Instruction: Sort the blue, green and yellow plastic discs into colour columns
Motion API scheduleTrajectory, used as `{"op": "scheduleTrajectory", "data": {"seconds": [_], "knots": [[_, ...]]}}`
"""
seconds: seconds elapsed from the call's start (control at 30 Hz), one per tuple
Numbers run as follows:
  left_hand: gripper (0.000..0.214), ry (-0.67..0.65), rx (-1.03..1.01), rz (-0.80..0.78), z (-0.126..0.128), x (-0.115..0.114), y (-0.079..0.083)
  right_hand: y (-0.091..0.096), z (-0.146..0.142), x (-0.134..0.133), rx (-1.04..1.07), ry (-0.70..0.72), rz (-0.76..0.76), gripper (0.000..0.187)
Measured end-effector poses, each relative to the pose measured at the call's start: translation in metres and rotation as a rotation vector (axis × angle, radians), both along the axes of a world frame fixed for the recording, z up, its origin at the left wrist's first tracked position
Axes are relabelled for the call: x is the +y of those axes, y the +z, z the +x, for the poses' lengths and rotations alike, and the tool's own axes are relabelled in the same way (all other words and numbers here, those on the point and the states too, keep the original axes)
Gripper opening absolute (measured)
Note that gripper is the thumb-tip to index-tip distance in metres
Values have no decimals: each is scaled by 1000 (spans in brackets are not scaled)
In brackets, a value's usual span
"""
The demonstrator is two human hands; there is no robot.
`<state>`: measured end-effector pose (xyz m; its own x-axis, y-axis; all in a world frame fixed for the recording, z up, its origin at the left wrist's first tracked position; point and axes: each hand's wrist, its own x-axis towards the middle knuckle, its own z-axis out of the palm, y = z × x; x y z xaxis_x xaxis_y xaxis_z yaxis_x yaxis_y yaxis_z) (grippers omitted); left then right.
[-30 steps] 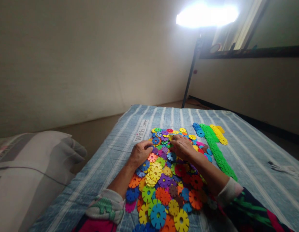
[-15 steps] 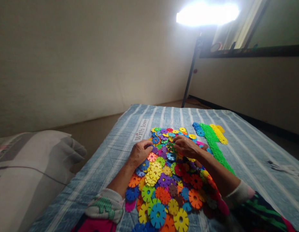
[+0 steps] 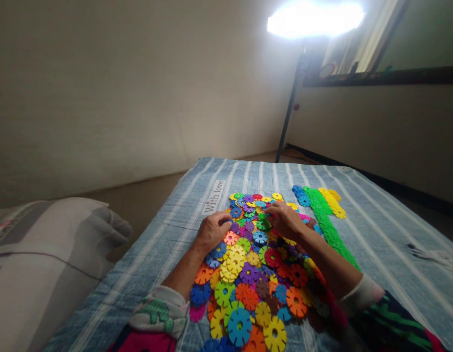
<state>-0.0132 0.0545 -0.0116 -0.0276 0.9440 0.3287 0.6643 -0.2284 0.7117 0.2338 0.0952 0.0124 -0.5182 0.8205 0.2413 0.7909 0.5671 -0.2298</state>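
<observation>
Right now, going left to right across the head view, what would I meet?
Pale fabric bundle → left hand → right hand → long green strip → dark marking.

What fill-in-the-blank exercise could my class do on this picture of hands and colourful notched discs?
The bare left hand and bare right hand are at a spread of multicoloured, notched, round plastic discs on a blue cloth with ____ stripes.
The dark printed lettering on the cloth reads "With ____".
The longest strip of overlapping discs is coloured ____.
The hand nearer that strip is the ____ one.
Missing words: white; love; green; right.
</observation>
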Motion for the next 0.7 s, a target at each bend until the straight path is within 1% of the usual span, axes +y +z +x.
{"op": "scheduleTrajectory", "data": {"seconds": [0.1,0.2,0.27,0.37,0.5,0.6,0.7], "knots": [[20,2,6,7,0,0,1,0,-12,2,-31,54,14,20],[20,-6,11,14,0,0,1,0,-28,4,-95,68,46,18],[20,-6,13,17,0,0,2,0,-39,6,-134,46,56,17],[20,-4,17,17,0,-1,2,0,-49,12,-144,-11,54,23],[19,-11,17,15,1,-1,3,0,-50,20,-130,-56,40,26],[19,-12,5,18,1,-2,2,0,-44,25,-120,-85,26,26],[20,-11,-3,13,1,-1,1,0,-35,28,-110,-117,15,30]]}}
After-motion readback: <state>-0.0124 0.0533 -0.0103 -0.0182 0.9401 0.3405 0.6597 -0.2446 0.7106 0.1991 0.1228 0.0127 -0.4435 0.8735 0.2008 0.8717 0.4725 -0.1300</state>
